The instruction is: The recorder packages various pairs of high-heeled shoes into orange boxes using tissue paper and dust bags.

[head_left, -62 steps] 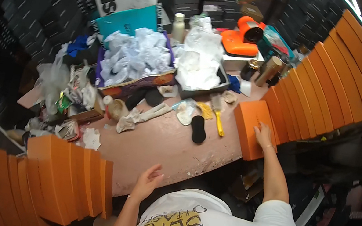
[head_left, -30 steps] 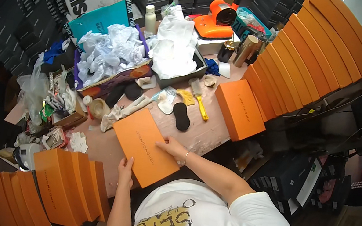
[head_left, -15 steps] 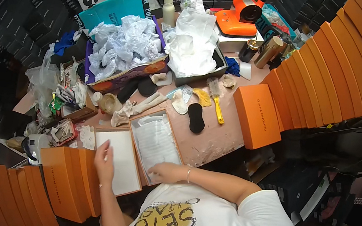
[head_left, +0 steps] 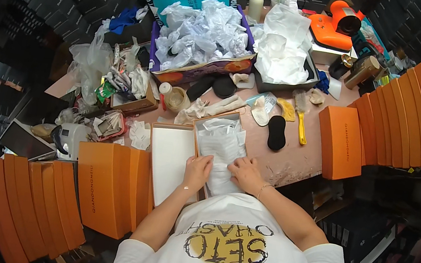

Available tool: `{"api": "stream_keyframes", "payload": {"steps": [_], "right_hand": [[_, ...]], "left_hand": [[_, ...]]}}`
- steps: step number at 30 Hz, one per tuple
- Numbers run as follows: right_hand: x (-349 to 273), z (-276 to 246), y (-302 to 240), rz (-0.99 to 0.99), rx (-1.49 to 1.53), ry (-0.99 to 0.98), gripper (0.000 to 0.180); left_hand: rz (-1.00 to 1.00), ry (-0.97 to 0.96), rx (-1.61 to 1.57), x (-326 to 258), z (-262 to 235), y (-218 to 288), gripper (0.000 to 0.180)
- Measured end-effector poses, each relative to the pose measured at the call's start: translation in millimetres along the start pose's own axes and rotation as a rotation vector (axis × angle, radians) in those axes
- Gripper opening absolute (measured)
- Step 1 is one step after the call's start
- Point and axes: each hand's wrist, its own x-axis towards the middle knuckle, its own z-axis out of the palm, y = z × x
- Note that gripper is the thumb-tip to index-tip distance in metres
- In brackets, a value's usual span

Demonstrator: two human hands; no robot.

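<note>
An open shoebox [head_left: 201, 129] stands in front of me, filled with a white translucent wrapping [head_left: 222, 147]. What lies under the wrapping is hidden. My left hand [head_left: 199, 169] is at the box's left side, its fingers bent together on the edge of the wrapping. My right hand [head_left: 247, 175] rests at the right side of the same wrapping, fingers partly spread and touching it. Left of the box, close against it, lies the shoebox lid [head_left: 169, 152], its white inside facing up.
Orange shoeboxes stand in rows at left [head_left: 102, 186] and right [head_left: 342, 144]. Behind lie a black insole [head_left: 277, 132], a yellow-handled brush [head_left: 301, 121], a glue jar [head_left: 176, 98], a purple carton [head_left: 201, 69] of crumpled plastic and a dark box [head_left: 307, 78] of white paper.
My left hand has moved from over the lid to the wrapping. My right hand has shifted to the wrapping's right side. The whole view has turned, moving the scene rightward.
</note>
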Motion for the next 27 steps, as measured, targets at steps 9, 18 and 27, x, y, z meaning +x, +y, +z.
{"api": "stream_keyframes", "payload": {"steps": [9, 18, 27], "right_hand": [[-95.5, 38.3, 63.1, 0.657, 1.021, 0.453, 0.022], [2.5, 0.2, 3.1, 0.159, 0.148, 0.021, 0.022], [37.7, -10.2, -51.7, -0.059, 0.135, 0.219, 0.013]], "left_hand": [[-0.129, 0.207, -0.157, -6.3, -19.1, 29.1, 0.057], [-0.036, 0.08, -0.017, 26.8, -16.8, 24.0, 0.058], [-0.129, -0.663, -0.574, -41.9, -18.7, 95.7, 0.04]]}}
